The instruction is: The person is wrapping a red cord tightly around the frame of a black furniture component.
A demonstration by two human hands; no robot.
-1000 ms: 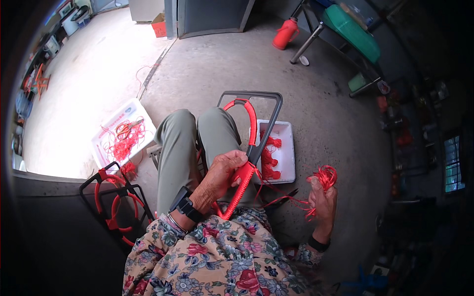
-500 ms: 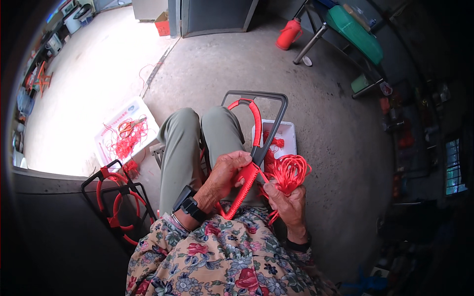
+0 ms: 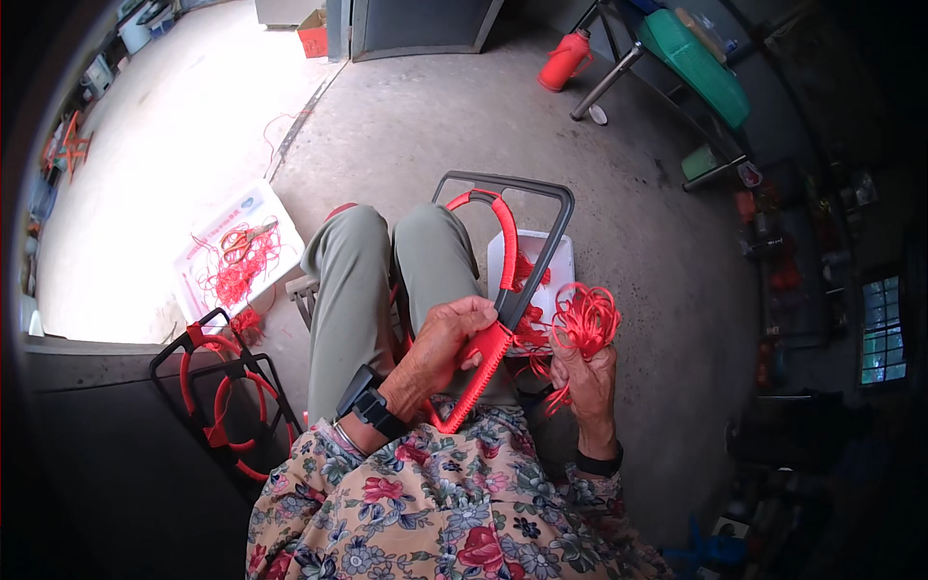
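So you've got that dark metal frame (image 3: 547, 232) propped across your lap, its inner loop partly wrapped in red cord (image 3: 480, 365). Your left hand (image 3: 447, 338) is clamped around the wrapped lower stretch. Your right hand (image 3: 586, 375) sits just beside it, fingers closed on a loose bundle of red cord (image 3: 584, 317) that fans out above your fist. Under the frame's far end there's a white tray (image 3: 559, 263) on the concrete floor. Off to your left, a white sheet (image 3: 224, 253) with scissors and cord scraps, plus two finished frames (image 3: 227, 406) leaning nearby. A red flask (image 3: 564, 60) stands well away.
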